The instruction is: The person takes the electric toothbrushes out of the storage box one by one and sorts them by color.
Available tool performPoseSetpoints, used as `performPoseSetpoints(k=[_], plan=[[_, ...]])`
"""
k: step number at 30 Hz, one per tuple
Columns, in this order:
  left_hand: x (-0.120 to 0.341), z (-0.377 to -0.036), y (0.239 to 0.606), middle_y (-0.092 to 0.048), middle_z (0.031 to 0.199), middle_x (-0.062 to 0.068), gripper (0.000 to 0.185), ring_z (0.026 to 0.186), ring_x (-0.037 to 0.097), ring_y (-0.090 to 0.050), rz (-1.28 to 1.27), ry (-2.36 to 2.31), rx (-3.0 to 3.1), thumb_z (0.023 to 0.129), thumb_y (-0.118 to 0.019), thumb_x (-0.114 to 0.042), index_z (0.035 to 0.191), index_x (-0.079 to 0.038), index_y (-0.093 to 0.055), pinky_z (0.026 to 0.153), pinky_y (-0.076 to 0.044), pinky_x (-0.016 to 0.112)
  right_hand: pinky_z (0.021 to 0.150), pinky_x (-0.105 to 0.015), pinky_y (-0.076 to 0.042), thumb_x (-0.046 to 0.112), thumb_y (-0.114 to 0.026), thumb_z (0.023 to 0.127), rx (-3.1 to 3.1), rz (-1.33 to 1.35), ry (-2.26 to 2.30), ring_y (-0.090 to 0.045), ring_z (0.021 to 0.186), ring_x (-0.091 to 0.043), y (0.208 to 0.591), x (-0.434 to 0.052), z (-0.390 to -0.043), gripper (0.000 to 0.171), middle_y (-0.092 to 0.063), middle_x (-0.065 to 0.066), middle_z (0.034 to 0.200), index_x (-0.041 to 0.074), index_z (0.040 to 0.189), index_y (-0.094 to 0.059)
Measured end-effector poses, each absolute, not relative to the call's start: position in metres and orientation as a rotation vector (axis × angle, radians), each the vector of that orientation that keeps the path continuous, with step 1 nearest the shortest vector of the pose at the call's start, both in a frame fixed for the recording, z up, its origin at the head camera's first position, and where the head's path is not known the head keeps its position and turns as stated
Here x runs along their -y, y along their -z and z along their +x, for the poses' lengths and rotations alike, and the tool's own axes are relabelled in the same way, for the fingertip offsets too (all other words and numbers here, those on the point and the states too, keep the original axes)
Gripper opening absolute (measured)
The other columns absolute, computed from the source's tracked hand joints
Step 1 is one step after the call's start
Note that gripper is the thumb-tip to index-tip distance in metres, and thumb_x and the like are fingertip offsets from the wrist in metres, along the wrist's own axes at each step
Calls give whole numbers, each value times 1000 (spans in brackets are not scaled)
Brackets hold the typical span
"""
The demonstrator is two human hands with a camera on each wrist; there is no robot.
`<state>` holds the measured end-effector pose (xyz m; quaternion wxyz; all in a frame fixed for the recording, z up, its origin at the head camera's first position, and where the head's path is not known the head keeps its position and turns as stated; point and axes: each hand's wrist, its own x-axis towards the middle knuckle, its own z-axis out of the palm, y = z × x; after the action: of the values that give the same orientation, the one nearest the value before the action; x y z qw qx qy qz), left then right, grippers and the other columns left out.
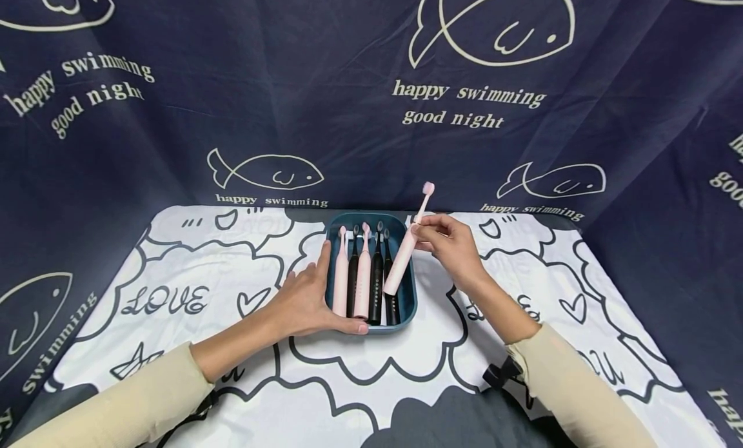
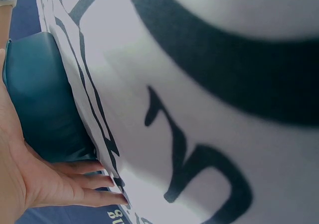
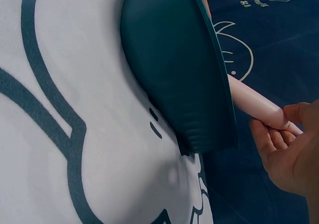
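Observation:
A pink electric toothbrush is pinched near its neck by my right hand. It slants over the right side of a blue tray, its brush head up and its handle's bottom end above the toothbrushes inside. Within the tray, pink toothbrushes and black toothbrushes lie side by side, heads toward the back. My left hand rests against the tray's near left corner, fingers stretched along the left side and thumb along the front rim. Extended fingers also show beside the tray wall in the left wrist view.
A white cloth with black drawings covers the table. Behind it and at both sides hangs a dark blue curtain printed with fish and lettering. The tray stands near the table's back edge.

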<state>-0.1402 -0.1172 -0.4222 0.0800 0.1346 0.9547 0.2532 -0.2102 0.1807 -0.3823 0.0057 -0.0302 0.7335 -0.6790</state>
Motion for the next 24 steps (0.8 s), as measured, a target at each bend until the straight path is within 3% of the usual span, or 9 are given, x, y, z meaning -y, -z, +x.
performPoseSetpoints(k=[13,24], plan=[[117,-140,422,-52,165,40,182,155,52,-55,395,-749,-2859,54,-83,-105,182,-12,8,132,-32,74,87,-24,-67,5,-72,107,-2325,-93,2177,-80,88,-4,369,-192,-209,26,-76,8,95,-12,127,-67],[117,-140,422,-55,163,38,182,151,51,-59,404,-757,-2861,55,-84,-103,182,-11,7,131,-32,76,87,-28,-68,7,-76,105,-2334,-100,2214,-80,90,-7,363,-204,-213,23,-75,0,100,-5,123,-69]])
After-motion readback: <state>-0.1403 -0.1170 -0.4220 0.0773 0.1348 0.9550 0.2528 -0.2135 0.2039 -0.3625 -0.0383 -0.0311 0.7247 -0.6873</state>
